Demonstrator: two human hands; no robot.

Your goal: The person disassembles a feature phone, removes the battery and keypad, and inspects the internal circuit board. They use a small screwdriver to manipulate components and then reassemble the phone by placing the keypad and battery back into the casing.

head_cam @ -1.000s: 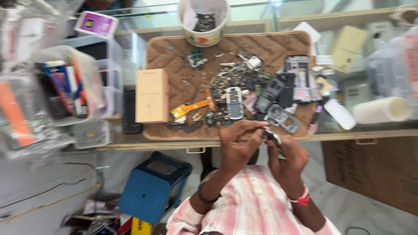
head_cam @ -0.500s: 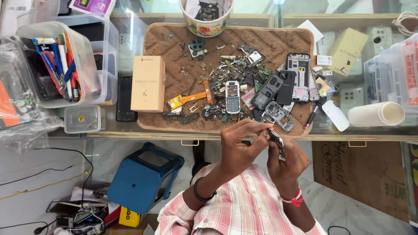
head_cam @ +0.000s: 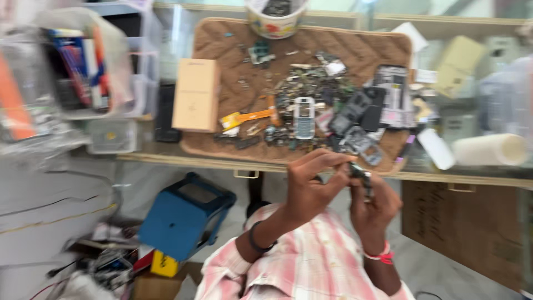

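Both hands unmoved since earlier frame; left hand (head_cam: 311, 186) fingers pinch top of small phone part (head_cam: 361, 176), right hand (head_cam: 373, 206) fingers clamped beneath; counter (head_cam: 222, 162) beyond fingers.

Small held part (head_cam: 361, 173) motion-blurred, unidentifiable

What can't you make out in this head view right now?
- Small dark part between left hand and right hand: fingers cover it, motion blur hides its kind.
- Cup: cut by top edge.
- Loose parts on mat: too small and blurred.
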